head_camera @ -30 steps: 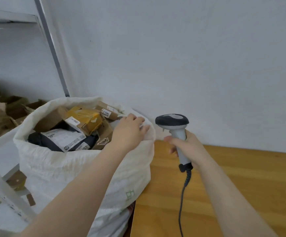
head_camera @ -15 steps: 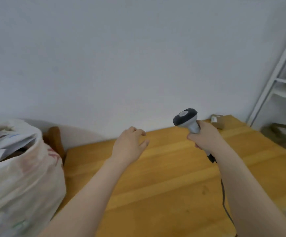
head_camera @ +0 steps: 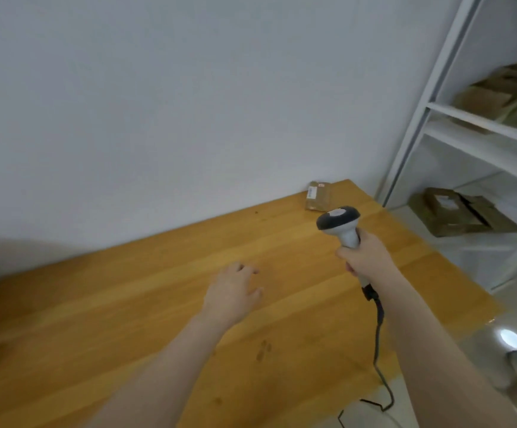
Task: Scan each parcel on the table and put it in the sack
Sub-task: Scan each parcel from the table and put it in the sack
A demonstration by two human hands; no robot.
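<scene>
Brown cardboard parcel (head_camera: pixel 319 196) sits at the worktop's (head_camera: pixel 127 304) far right corner, close to the wall, its long axis seemingly pointing at the wall. The right hand (head_camera: pixel 363 257) is nearer, gripping the scanner (head_camera: pixel 339 222), whose head is just short of the parcel. The left hand (head_camera: pixel 234 293) hovers well back, fingers (head_camera: pixel 245 269) loosely spread, empty. Nothing lies between. A shelf (head_camera: pixel 482 125) with boxes stands to the right; the sack is out of view.

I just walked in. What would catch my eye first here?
The right hand grips a grey handheld scanner, cable dangling, above the wooden table. The left hand hovers open and empty over the table's middle. One small brown parcel sits alone at the far corner by the wall.
</scene>
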